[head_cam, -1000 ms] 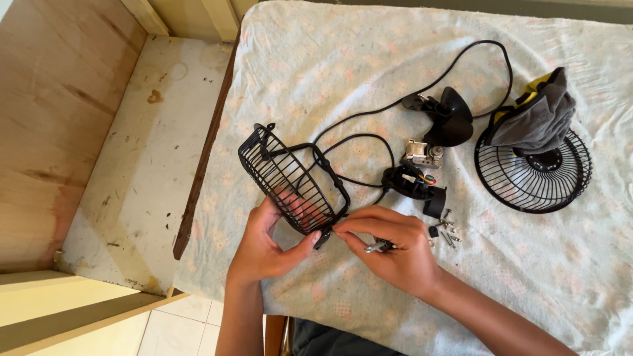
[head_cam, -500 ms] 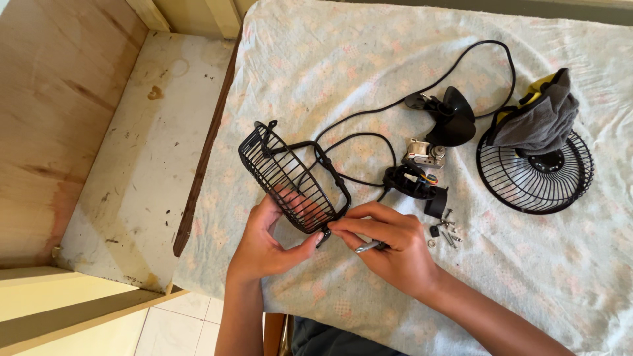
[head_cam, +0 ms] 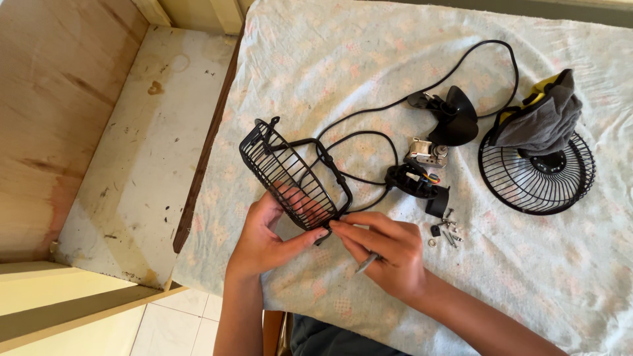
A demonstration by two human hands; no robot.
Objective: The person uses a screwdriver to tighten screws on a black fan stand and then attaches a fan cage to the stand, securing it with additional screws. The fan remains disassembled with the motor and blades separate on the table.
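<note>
My left hand (head_cam: pixel 264 238) cradles the black wire fan guard (head_cam: pixel 290 178) tilted up, so my right hand (head_cam: pixel 389 254), gripping a thin metal tool (head_cam: pixel 366 262), pinches its lower rim.

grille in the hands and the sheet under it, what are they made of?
Grille: looks like thin steel wire with a black coating, going by its slim, even bars and slight sheen. Sheet: soft woven fabric, probably cotton, matte, wrinkled, with a faded floral print.

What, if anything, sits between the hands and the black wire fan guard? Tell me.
Nothing visible. The left hand already cups the fan guard from below, and the right hand has its fingertips at the guard's lower rim while holding a thin metal tool.
</note>
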